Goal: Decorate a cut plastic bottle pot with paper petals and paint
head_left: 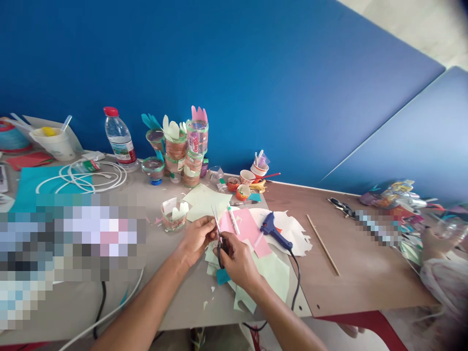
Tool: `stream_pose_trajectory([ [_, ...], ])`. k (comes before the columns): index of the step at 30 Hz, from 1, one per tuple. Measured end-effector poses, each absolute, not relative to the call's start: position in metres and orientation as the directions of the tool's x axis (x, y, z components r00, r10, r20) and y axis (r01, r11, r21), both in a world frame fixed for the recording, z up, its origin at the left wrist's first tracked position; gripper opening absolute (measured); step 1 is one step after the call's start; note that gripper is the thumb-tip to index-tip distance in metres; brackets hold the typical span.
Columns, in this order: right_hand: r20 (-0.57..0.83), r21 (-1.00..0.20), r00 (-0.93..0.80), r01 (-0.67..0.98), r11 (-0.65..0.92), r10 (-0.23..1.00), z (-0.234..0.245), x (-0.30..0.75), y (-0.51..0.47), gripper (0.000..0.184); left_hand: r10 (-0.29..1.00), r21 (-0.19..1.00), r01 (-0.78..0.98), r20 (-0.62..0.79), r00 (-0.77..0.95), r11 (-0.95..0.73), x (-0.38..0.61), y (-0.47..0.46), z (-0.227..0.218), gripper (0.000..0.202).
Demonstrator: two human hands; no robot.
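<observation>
My right hand (236,258) grips a pair of dark-handled scissors (220,246), blades pointing up and away from me. Just left of the blades, my left hand (199,239) is closed in a pinch; whatever its fingertips hold is too small to make out. Under and beside the hands lie pale green paper sheets (272,273), a pink sheet (261,246) and a small teal paper piece (223,277). A white marker with a green end (233,220) rests on the pink sheet. Beyond my left hand stands a low clear cup with white paper petals (174,217).
A blue glue gun (275,231) lies on white paper to the right, its cord running off the front edge. Decorated cups (175,151) and a water bottle (120,141) stand by the blue partition (234,73). A wooden stick (323,246) lies farther right, near another person's hand (435,241).
</observation>
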State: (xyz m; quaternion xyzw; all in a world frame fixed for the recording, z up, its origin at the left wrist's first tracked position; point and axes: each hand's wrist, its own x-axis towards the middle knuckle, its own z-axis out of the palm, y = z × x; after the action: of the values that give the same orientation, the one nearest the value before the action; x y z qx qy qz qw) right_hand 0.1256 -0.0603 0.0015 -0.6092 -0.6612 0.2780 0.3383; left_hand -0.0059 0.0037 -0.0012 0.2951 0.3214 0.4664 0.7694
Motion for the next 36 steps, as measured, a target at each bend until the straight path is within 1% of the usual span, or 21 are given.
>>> stream_pose_trajectory([
  [10, 0.064, -0.779, -0.053, 0.621, 0.084, 0.997, 0.003, 0.133, -0.062, 0.032, 0.901, 0.814, -0.433, -0.234, 0.364, 0.386, -0.011, 0.006, -0.003, 0.024],
  [13, 0.041, -0.786, -0.035, 0.616, 0.053, 0.999, 0.006, 0.140, -0.060, 0.030, 0.898, 0.807, -0.437, -0.243, 0.367, 0.397, -0.011, 0.005, -0.001, 0.022],
  [15, 0.030, -0.769, 0.004, 0.639, 0.020, 1.000, 0.011, 0.146, -0.056, 0.033, 0.896, 0.785, -0.465, -0.251, 0.367, 0.410, -0.011, 0.004, 0.002, 0.022],
  [17, 0.014, -0.705, 0.032, 0.709, -0.013, 0.999, 0.019, 0.152, -0.052, 0.035, 0.894, 0.749, -0.506, -0.264, 0.363, 0.427, -0.010, 0.003, 0.005, 0.023],
  [20, -0.028, -0.529, 0.043, 0.847, -0.051, 0.999, 0.030, 0.156, -0.047, 0.034, 0.889, 0.697, -0.558, -0.288, 0.356, 0.450, -0.010, 0.003, 0.008, 0.023],
  [22, -0.055, -0.426, 0.038, 0.903, -0.058, 0.998, 0.034, 0.154, -0.044, 0.036, 0.888, 0.678, -0.577, -0.298, 0.351, 0.456, -0.011, 0.004, 0.008, 0.021],
  [24, -0.088, -0.363, 0.006, 0.931, -0.038, 0.996, 0.034, 0.150, -0.042, 0.035, 0.885, 0.668, -0.584, -0.301, 0.355, 0.461, -0.011, 0.005, 0.006, 0.018],
  [26, -0.122, -0.336, -0.036, 0.942, -0.007, 0.992, 0.032, 0.144, -0.040, 0.029, 0.883, 0.663, -0.586, -0.298, 0.363, 0.465, -0.011, 0.005, 0.005, 0.016],
  [29, -0.140, -0.344, -0.061, 0.939, 0.009, 0.988, 0.029, 0.139, -0.038, 0.025, 0.881, 0.653, -0.594, -0.304, 0.362, 0.470, -0.011, 0.005, 0.004, 0.015],
  [32, -0.102, -0.407, -0.049, 0.913, 0.003, 0.994, 0.026, 0.141, -0.036, 0.028, 0.879, 0.634, -0.610, -0.312, 0.360, 0.475, -0.011, 0.005, 0.005, 0.014],
  [34, -0.086, -0.511, -0.016, 0.859, -0.031, 0.996, 0.024, 0.146, -0.037, 0.032, 0.882, 0.619, -0.628, -0.316, 0.351, 0.472, -0.012, 0.005, 0.006, 0.013],
  [36, -0.101, -0.662, 0.028, 0.745, -0.088, 0.994, 0.019, 0.152, -0.038, 0.035, 0.887, 0.606, -0.648, -0.315, 0.337, 0.461, -0.012, 0.004, 0.007, 0.013],
])
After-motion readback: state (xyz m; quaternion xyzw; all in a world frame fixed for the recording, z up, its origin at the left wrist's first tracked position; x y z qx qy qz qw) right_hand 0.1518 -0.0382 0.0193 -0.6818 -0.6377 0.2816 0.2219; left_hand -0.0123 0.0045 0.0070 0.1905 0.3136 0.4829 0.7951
